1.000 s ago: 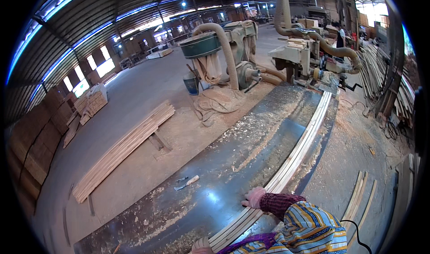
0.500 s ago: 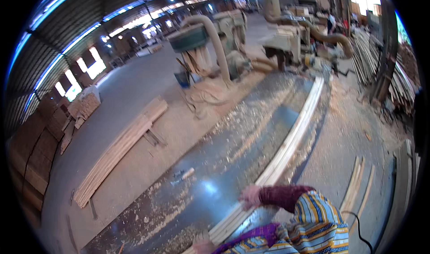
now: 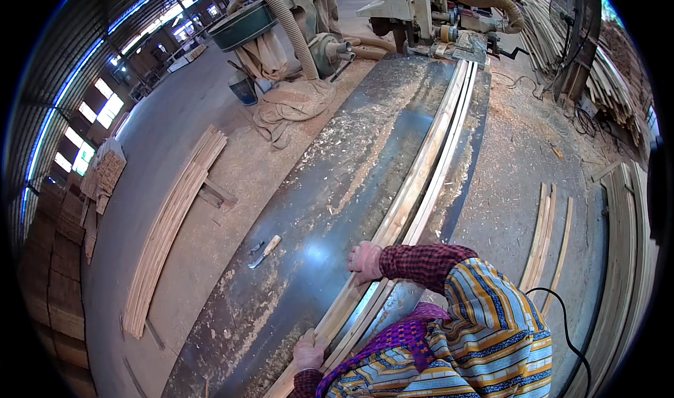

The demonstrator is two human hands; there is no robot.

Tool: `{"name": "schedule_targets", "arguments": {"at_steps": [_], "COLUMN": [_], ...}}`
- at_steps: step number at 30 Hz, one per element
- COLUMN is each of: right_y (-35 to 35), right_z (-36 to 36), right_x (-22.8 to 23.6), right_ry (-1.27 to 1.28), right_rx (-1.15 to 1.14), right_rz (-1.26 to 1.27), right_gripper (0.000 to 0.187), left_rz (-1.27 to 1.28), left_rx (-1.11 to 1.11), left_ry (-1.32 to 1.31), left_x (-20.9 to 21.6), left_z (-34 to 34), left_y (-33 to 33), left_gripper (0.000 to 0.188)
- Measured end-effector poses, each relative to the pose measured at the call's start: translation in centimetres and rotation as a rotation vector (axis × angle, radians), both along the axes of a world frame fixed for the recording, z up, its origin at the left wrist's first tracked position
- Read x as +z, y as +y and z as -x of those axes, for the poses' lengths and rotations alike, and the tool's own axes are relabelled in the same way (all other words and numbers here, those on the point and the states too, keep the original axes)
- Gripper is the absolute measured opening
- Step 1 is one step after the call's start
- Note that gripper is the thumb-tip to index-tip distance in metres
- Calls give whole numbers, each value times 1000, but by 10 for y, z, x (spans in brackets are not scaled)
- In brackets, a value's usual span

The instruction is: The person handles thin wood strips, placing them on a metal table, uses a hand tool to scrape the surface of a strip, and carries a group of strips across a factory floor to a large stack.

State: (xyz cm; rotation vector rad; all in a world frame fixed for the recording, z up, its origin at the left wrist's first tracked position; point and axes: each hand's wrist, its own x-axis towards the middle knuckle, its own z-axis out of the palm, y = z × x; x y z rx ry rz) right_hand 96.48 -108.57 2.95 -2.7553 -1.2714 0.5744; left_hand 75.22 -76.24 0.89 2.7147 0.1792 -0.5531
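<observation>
A long wood strip point(image 3: 404, 212) lies lengthwise on the dark metal table point(image 3: 316, 208), running from the lower edge to the far end. My right hand point(image 3: 366, 260), in a pale pink glove, is closed over this strip about midway. Nearer to me, my left hand point(image 3: 309, 349) grips the same strip, its fingers curled over the top. Narrower wood strips point(image 3: 437, 200) lie alongside to the right, parted from the held one by a thin gap. A knife with a light wooden handle point(image 3: 272, 245) rests on the table left of my right hand.
Wood shavings point(image 3: 361, 180) litter the table. A machine point(image 3: 414, 11) stands past its far end, and a dust collector with a hose point(image 3: 298, 36) at far left. Stacked boards point(image 3: 172, 233) lie on the left floor; loose strips point(image 3: 540, 240) lie right, near a black cable point(image 3: 572, 328).
The strips lay close together before; now the held one is parted from the others, to their left. Both hands remain on the wood. My view has tilted down.
</observation>
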Motion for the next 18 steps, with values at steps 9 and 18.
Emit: {"name": "schedule_targets", "arguments": {"at_steps": [9,18], "right_y": [-2,34], "right_z": [14,-1], "right_x": [-13,-12], "right_ry": [-291,3], "right_rx": [198,119], "right_rz": [-170,70], "right_gripper": [61,47], "left_rz": [308,25], "left_rx": [201,-56], "left_ry": [426,-86], "left_x": [-4,37], "left_z": [-59,-50], "left_y": [53,48], "left_gripper": [74,61]}}
